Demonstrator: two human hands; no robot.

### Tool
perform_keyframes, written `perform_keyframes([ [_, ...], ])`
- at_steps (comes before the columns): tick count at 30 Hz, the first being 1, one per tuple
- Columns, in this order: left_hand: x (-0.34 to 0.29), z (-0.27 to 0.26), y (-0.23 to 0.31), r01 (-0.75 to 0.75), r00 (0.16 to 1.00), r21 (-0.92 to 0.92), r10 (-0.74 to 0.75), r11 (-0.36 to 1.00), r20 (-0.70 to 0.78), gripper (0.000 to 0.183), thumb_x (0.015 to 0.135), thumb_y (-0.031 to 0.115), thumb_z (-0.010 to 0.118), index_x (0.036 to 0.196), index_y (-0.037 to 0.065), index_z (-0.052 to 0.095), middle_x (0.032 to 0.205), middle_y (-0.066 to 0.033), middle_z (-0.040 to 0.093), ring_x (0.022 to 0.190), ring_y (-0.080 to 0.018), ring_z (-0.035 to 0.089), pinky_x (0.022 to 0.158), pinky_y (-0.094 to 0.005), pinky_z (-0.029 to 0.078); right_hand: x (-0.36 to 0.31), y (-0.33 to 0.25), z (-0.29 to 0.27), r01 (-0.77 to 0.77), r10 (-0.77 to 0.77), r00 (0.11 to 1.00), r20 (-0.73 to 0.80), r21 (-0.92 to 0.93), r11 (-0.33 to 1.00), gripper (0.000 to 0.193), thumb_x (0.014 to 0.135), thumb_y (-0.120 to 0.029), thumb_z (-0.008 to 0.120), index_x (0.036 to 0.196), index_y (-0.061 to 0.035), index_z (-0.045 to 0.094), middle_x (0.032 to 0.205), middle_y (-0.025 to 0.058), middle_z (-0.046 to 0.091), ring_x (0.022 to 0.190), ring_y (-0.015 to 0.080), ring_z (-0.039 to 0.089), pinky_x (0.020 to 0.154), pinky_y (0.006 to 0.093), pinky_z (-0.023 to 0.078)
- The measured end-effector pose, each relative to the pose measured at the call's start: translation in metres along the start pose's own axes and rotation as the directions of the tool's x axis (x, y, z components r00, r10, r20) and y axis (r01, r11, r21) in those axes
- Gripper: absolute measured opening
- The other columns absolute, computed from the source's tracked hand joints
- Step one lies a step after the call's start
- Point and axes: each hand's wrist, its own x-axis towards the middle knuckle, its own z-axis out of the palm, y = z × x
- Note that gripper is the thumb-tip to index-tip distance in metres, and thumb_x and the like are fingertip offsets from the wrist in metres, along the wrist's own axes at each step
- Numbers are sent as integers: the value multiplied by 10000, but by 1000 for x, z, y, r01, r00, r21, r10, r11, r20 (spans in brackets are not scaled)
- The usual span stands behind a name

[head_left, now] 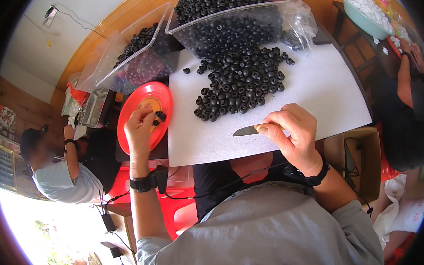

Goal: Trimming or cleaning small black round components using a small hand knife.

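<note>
Across the centre of the frame a white sheet [325, 88] is laid, with small, round black beads [243, 83] heaped at its upper middle, below a clear tub [276, 33] filled with more. Just right of centre, a knife [245, 130] is gripped in the right hand [291, 130], its blade pointed left. At centre left, the fingertips of the left hand [140, 129] are drawn together over a red plate [167, 106] where a few beads are laid; whether one is pinched there cannot be told. Both hands are bare, so a finger could be nicked if the blade were brought to a small bead and slipped off its curved surface. Beads could be sent rolling off the sheet's near edge if the heap were knocked. The plate could be tipped if its rim were leaned on. At lower centre, a thin cable [252, 172] is stretched across the lap and could be snagged by a forearm.
</note>
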Motion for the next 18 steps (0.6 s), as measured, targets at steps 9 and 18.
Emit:
perform_keyframes([
  [9,-40,54,61,-516,856,179,496,837,148,189,818,56,803,995,42,740,914,-110,639,904,-318,617,806,-427,516,-1,0,10,0,-1,1000,-16,-35,999,216,803,-151,888,805,-88,682,668,20,580,584,215,522,538,358,387],
  [18,-49,80,82,-595,792,176,534,784,298,231,797,-60,740,996,56,756,969,-106,637,954,-284,617,775,-386,512,2,6,-3,33,-32,999,17,-12,999,224,795,-150,894,810,-93,678,660,17,567,581,222,531,537,362,390],
])
